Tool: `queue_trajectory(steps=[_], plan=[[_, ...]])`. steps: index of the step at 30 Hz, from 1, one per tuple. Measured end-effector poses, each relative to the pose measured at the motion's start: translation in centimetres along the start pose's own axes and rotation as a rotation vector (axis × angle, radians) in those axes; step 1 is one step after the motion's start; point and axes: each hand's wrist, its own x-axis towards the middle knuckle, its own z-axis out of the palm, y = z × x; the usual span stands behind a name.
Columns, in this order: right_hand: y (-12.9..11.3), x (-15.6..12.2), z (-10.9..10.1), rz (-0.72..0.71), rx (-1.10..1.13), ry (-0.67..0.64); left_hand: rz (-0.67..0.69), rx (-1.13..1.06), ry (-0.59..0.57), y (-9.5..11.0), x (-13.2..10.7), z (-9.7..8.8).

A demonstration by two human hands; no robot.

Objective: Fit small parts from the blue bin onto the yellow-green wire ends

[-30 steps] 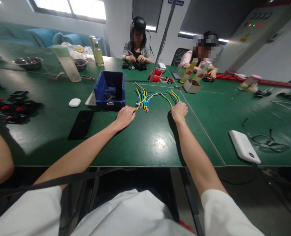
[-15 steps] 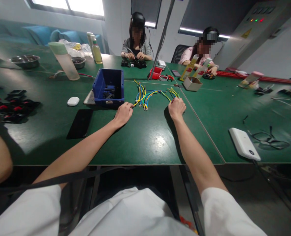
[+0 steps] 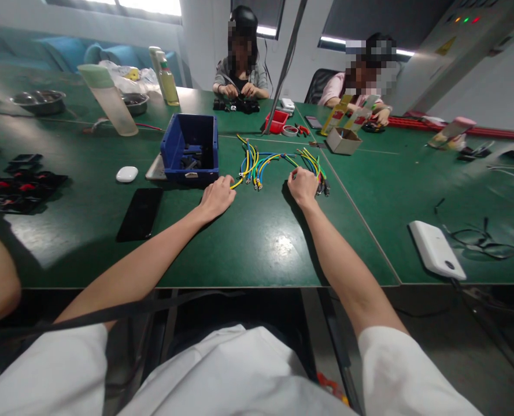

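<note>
On the green table lies a loose bundle of short blue, yellow and green wires (image 3: 257,164) with metal lugs on several ends. My left hand (image 3: 217,197) rests at the bundle's left, its fingertips closed on the end of a yellow wire (image 3: 238,184). Right of the middle, my right hand (image 3: 303,185) has its fingers curled down by the wire ends; whatever they hold is hidden under the hand. Just beyond it are more wires with black ends (image 3: 325,186). A blue bin (image 3: 191,176) with dark small parts inside stands beside my left hand.
A black phone (image 3: 139,214) and white case (image 3: 127,174) lie on the left. Black and red parts (image 3: 22,188) are farther left. A small carton (image 3: 343,141) stands right of the wires; a white power bank (image 3: 436,249) and glasses (image 3: 484,242) lie right. Two people sit opposite.
My right hand has shifted left, uncovering the black-ended wires beside it. My left hand stays at the yellow wire. The view has tilted slightly.
</note>
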Motion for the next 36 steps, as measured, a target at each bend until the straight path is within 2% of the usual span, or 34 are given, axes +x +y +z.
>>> queue_trajectory(steps=[13,20,26,36], plan=[[-0.9,-0.2,0.6,-0.152,-0.021,-0.163,0.006,0.018,-0.030,0.4,-0.2,-0.3],[-0.7,0.0,0.9,-0.166,-0.025,-0.164,0.025,0.017,-0.020,0.2,-0.1,0.1],[-0.8,-0.1,0.9,-0.170,-0.010,-0.168,-0.007,0.043,-0.056,0.5,-0.1,-0.1],[-0.2,-0.2,1.7,-0.234,0.068,-0.103,-0.004,0.031,-0.083,0.3,-0.1,0.2]])
